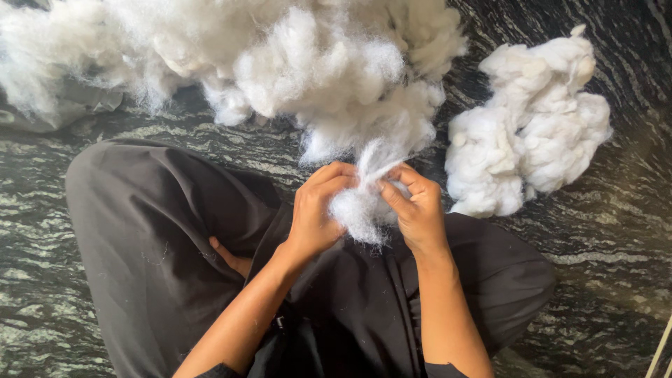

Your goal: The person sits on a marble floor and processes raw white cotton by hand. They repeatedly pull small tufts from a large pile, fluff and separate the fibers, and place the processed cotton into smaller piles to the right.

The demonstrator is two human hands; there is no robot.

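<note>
Hands come first: the left hand (316,210) is curled shut, with its fingers and thumb pinched on a tuft of white fluff (360,206), and it sits just to the left of that tuft. Far over on the left, a grey cloth (59,112) lies on the floor, partly under the fluff. Next to it, along the top, is a big pile of white fluff (280,56), soft and cloudy, spread wide. Below the pile is the person's bent knee in black trousers (147,224), and a bare foot (234,260) peeks out from the folds of the cloth. The tuft hangs down from the big pile and is still joined to it at the top; it sits between the two hands, over the lap. On the right side of the tuft is the right hand (418,210), also closed, with its thumb and fingers gripping the same tuft. The two hands are close together, almost touching. Further right lies a smaller heap of white fluff (532,126), lumpy and a bit tighter, apart from the big pile and near the right hand. All of it rests on a dark stone floor (616,238) with pale wavy streaks. At the far right bottom corner a thin pale stick (660,350) leans in.
</note>
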